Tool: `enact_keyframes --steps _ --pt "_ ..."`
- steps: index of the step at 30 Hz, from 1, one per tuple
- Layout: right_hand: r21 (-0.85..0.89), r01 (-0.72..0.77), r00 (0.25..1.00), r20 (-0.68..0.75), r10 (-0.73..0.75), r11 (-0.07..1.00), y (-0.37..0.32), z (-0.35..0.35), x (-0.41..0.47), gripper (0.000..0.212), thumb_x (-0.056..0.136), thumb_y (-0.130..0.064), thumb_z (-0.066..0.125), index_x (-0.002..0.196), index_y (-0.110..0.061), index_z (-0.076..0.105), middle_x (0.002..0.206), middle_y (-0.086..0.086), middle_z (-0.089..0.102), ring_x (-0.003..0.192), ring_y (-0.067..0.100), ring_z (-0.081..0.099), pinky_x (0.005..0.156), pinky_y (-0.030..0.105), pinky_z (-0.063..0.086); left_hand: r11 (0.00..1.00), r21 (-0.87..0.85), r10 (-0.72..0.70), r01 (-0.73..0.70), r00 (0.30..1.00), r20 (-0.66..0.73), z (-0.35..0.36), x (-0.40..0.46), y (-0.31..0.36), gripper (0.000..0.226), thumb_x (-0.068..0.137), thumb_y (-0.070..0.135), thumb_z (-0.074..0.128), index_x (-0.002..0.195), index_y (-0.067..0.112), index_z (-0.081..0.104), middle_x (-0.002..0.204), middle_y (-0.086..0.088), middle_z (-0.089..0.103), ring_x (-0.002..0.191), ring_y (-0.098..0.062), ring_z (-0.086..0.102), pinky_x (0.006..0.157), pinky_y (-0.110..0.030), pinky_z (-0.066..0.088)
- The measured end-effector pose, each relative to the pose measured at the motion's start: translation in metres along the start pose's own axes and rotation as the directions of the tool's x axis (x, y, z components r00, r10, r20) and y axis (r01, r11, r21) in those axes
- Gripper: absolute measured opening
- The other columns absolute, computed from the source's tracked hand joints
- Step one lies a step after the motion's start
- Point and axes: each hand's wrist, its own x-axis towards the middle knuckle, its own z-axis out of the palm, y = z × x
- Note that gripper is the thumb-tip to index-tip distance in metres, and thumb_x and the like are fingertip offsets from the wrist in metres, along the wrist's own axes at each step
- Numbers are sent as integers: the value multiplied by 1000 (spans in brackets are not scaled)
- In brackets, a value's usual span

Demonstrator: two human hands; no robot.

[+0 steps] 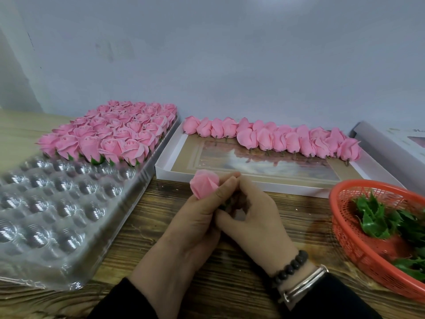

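a brown wooden counter [230,284] runs along a pale wall. above it the left hand [195,219] holds a pink soft-petalled rose head [203,186] bud outward, likely so its base faces the right hand [253,217]. the left grip is curled round the rose; the right grip pinches at that base, probably fitting one of the green leafy calyxes [372,223] from the red mesh plastic basket [351,238].

Soft, even light — tray [57,215] glare, edges bowed and blurred.

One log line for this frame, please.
left hand: grips pink rose | right hand: fingers pinch rose base | leaf basket: right | blister tray: left, part filled
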Motion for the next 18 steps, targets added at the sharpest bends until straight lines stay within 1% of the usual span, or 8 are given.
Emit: enact_keyframes --steps 3,6,7,9,11,14,16,18 --pt "136 -62 995 84 51 989 0 -3 2 23 72 -9 71 91 -17 62 56 -13 52 53 -1 48 52 12 37 1000 18 -17 17 1000 13 -1 0 3 32 57 15 73 87 5 73 90 -15 68 82 -22 69 69 -29 58" --pt "200 -88 991 117 65 976 0 0 2 27 74 -7 70 96 -18 60 69 -3 59 62 10 54 60 22 45 1000 12 7 -7 1000 -19 -2 1 2 31 54 17 73 84 6 73 86 -15 68 78 -22 69 64 -27 56" --pt "216 -97 990 117 72 972 0 1 1 31 73 -7 71 99 -21 58 76 -1 61 66 12 57 63 23 48 1000 11 12 -12 999 -35 -3 2 1 35 55 19 74 87 4 71 87 -16 67 79 -24 68 67 -31 58" --pt "237 -116 991 92 96 965 1 2 1 38 70 -9 74 97 -26 53 79 -7 60 66 4 57 61 16 45 1000 20 20 -18 997 -78 -4 3 0 47 57 22 74 97 -1 65 94 -21 63 88 -29 63 81 -37 54" --pt "199 -127 991 74 114 972 3 3 1 39 66 -12 75 92 -29 52 74 -13 58 63 -1 54 57 12 40 999 21 28 -25 994 -109 -4 4 -1 46 56 22 74 94 -2 64 91 -21 64 84 -29 64 78 -34 55" --pt "121 -106 993 69 98 987 2 4 2 29 67 -11 73 88 -22 56 61 -15 54 59 0 50 56 15 38 1000 7 11 -11 994 -106 -5 3 -1 40 54 21 75 86 -1 65 82 -18 64 75 -24 66 71 -32 56" --pt "165 -111 990 100 96 980 1 0 2 21 71 -9 72 87 -14 59 57 -12 53 56 2 49 56 18 39 1000 10 -17 17 997 -74 -7 3 0 42 55 20 75 89 -3 66 89 -20 64 83 -27 66 76 -34 56" --pt "236 -152 978 175 112 960 0 -6 3 13 77 -6 69 87 -8 62 55 -10 54 55 3 50 55 16 42 998 33 -49 51 997 -52 -7 2 3 59 56 21 75 105 -10 61 103 -27 60 96 -32 60 86 -35 50"
